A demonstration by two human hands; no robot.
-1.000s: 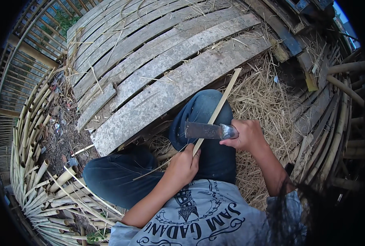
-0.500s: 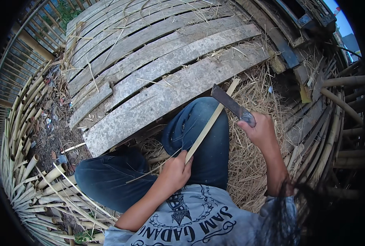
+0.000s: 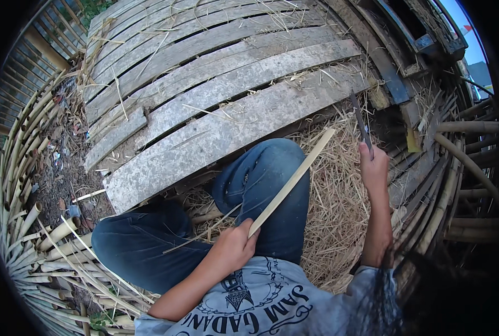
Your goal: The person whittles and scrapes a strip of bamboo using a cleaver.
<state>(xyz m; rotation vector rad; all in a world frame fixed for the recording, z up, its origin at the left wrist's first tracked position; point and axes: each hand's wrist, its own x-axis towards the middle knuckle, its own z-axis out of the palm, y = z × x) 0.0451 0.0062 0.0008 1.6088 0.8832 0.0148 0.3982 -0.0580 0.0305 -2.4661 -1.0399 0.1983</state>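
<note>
A flat pale bamboo strip (image 3: 290,183) slants up and to the right across my jeans-clad knee. Its lower end is gripped by my left hand (image 3: 232,245), fingers wrapped round it near my lap. Out to the right, my right hand (image 3: 374,167) is closed on the handle of a large knife (image 3: 360,117) with a dark blade. The blade points away from me, seen nearly edge-on, and stands apart from the strip. A thin bamboo sliver (image 3: 199,232) lies by my left hand, across my leg.
A slatted wooden platform (image 3: 204,131) with a loose short board (image 3: 117,140) spreads out ahead. Shavings (image 3: 334,210) cover the ground beside my right knee. Bamboo poles (image 3: 53,280) are piled at the left, below a bamboo fence (image 3: 31,73). More poles (image 3: 468,127) stick out at the right.
The knife has moved right, away from the strip, and its blade has turned from broadside to nearly edge-on. My left hand keeps hold of the strip, its far end slightly lower.
</note>
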